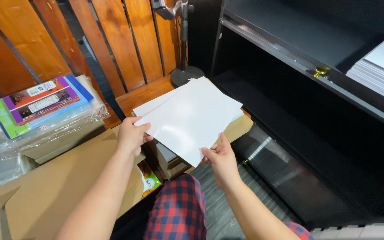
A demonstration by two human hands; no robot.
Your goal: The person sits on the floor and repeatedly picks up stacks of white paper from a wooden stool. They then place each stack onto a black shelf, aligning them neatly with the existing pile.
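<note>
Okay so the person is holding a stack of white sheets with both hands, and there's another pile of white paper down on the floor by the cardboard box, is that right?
Not quite. Both hands, left hand and right hand, do hold the white sheets, but the other paper pile lies on the dark shelf at upper right, not on the floor, as the head view shows.

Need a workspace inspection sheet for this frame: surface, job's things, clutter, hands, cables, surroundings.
Surface: wooden top, partly covered by cardboard.
Job's things: stack of white sheets, held above an open cardboard box.
Clutter: colourful packets in clear plastic wrap; flattened cardboard; green packet.
Hands: left hand grips the stack's left edge; right hand grips its near corner.
Cables: nothing seen.
Surroundings: wooden slat wall; stand with round base; black shelf unit holding another white paper stack.
</note>
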